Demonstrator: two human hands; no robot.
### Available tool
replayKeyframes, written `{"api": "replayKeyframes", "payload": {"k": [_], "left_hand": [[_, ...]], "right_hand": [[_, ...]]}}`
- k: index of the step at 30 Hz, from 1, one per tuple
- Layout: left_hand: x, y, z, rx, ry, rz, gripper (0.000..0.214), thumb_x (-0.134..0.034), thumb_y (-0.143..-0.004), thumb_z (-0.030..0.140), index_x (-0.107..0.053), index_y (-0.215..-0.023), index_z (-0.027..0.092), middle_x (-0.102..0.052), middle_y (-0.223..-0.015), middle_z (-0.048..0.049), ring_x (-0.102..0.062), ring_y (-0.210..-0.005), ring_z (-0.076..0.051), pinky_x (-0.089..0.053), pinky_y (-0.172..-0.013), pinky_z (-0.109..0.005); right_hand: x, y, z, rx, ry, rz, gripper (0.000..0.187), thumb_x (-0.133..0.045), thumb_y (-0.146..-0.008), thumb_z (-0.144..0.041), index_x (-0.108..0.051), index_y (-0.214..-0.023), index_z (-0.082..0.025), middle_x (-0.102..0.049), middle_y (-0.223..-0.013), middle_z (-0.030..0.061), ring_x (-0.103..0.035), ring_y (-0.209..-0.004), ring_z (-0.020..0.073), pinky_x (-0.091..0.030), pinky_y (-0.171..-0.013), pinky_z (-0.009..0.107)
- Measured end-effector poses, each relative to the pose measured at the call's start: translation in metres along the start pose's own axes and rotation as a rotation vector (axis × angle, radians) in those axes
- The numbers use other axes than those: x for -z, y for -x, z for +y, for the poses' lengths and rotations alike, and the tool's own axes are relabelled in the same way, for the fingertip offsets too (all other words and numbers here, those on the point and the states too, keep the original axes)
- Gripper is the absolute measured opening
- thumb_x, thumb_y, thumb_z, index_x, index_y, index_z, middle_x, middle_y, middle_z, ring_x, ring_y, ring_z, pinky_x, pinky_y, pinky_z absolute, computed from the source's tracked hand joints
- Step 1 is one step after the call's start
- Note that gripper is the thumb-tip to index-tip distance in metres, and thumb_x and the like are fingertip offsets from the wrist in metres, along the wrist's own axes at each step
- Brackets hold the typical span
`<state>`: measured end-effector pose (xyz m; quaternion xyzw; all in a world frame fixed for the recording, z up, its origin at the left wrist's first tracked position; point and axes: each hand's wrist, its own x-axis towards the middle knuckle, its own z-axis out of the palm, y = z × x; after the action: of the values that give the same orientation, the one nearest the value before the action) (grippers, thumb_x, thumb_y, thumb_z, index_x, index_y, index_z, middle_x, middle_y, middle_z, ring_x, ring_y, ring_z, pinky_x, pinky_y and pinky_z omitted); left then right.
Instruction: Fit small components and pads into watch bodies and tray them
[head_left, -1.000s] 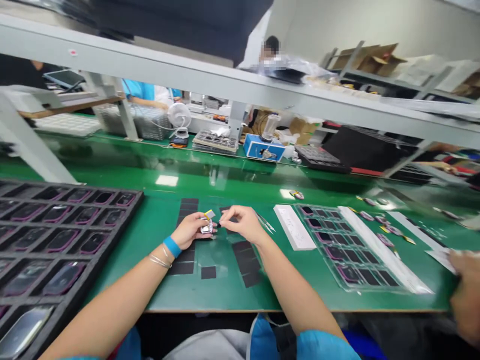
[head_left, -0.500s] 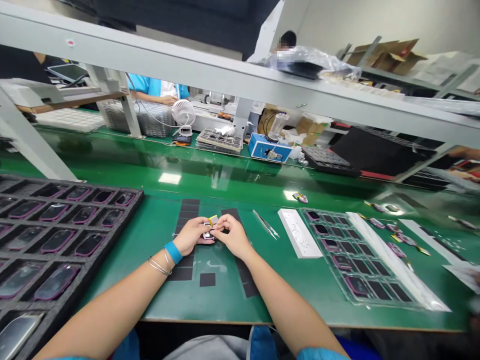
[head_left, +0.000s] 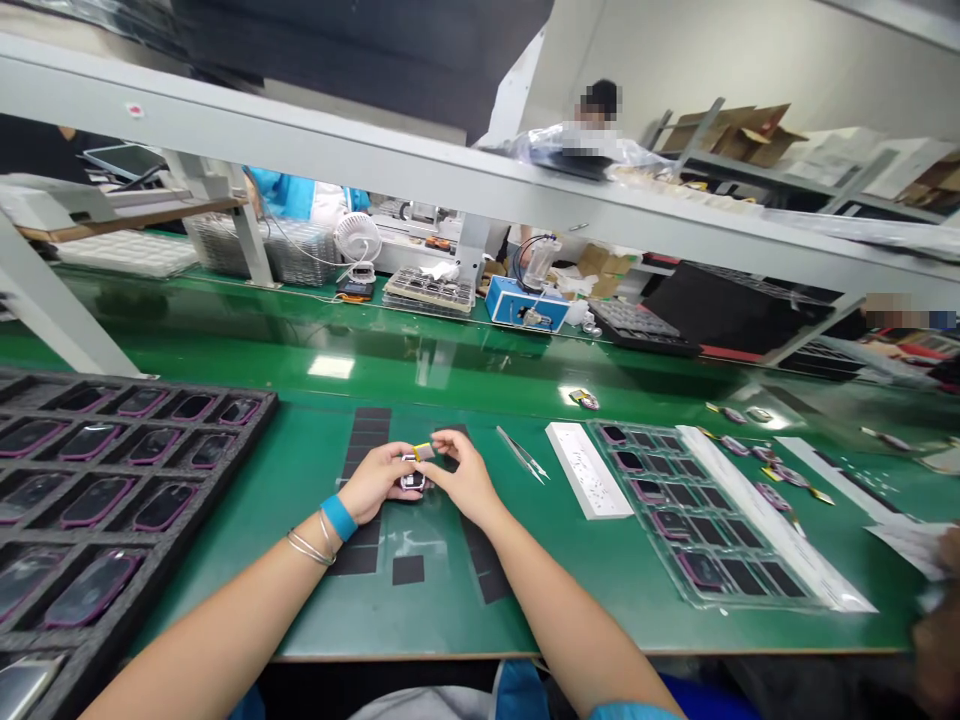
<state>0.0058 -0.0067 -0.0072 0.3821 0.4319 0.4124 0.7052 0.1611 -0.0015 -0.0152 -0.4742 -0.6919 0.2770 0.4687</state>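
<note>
Probably light and fragile, our device (head_left: 412, 481) wants holding by its sides; in from the counter's near edge (head_left: 337, 655), our left hand (head_left: 371, 484) grips it, our right hand (head_left: 466, 482) touching, pinch unclear.

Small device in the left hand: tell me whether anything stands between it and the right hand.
Nothing visible: the right hand is at the small device, and the tweezers lie to that hand's right.

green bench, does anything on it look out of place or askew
Somewhat: several purple-rimmed pieces at the right lie loose at mixed angles, while those in the black tray sit in rows. One dark square also lies alone between two dark strips. No spill or damage shows.
</note>
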Motion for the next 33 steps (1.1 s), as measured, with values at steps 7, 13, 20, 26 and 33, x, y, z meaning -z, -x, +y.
{"api": "replayKeyframes", "payload": {"k": [7,13,20,26,33], "left_hand": [[0.000,0.002,0.003,0.030,0.043,-0.163,0.039,-0.072,-0.059,0.011,-0.058,-0.095,0.013,-0.067,-0.086,-0.0078,-0.067,-0.082,-0.021,-0.055,-0.072,-0.029],[-0.001,-0.002,-0.001,0.038,0.023,-0.056,0.022,-0.067,-0.069,0.013,-0.061,-0.090,0.012,-0.066,-0.073,-0.0062,-0.065,-0.067,-0.016,-0.054,-0.059,-0.024],[0.009,-0.001,0.003,0.099,0.312,-0.050,0.027,-0.056,-0.076,0.007,-0.063,-0.102,0.009,-0.067,-0.091,-0.0104,-0.065,-0.080,-0.016,-0.054,-0.080,-0.030],[0.012,0.000,0.000,0.004,0.111,-0.149,0.043,-0.074,-0.070,0.019,-0.060,-0.111,0.016,-0.067,-0.103,-0.0097,-0.065,-0.088,-0.019,-0.053,-0.083,-0.030],[0.009,0.001,0.000,-0.063,-0.078,-0.211,0.045,-0.077,-0.064,0.038,-0.068,-0.103,0.017,-0.067,-0.107,-0.0104,-0.062,-0.101,-0.027,-0.051,-0.089,-0.035]], "right_hand": [[0.001,0.001,-0.003,0.006,-0.045,0.059,0.011,-0.061,-0.080,-0.030,-0.067,-0.080,-0.020,-0.068,-0.083,0.0027,-0.062,-0.081,0.0168,-0.046,-0.078,0.030],[-0.001,0.006,-0.005,0.218,0.172,0.038,0.007,-0.062,-0.081,-0.023,-0.069,-0.079,-0.024,-0.071,-0.079,-0.0018,-0.063,-0.075,0.0141,-0.034,-0.102,0.041],[-0.002,0.009,-0.007,0.494,0.495,-0.108,0.016,-0.054,-0.087,-0.019,-0.067,-0.090,-0.028,-0.070,-0.094,-0.0024,-0.057,-0.085,0.0148,-0.011,-0.111,0.052],[-0.006,0.007,0.002,0.101,0.082,-0.043,0.033,-0.077,-0.063,-0.017,-0.063,-0.093,-0.022,-0.057,-0.112,0.0047,-0.053,-0.105,0.0179,-0.044,-0.093,0.036],[-0.015,0.006,0.015,-0.238,-0.401,-0.329,0.054,-0.070,-0.065,-0.013,-0.055,-0.117,-0.021,-0.065,-0.095,0.0022,-0.064,-0.089,0.0171,-0.051,-0.085,0.035]]}}
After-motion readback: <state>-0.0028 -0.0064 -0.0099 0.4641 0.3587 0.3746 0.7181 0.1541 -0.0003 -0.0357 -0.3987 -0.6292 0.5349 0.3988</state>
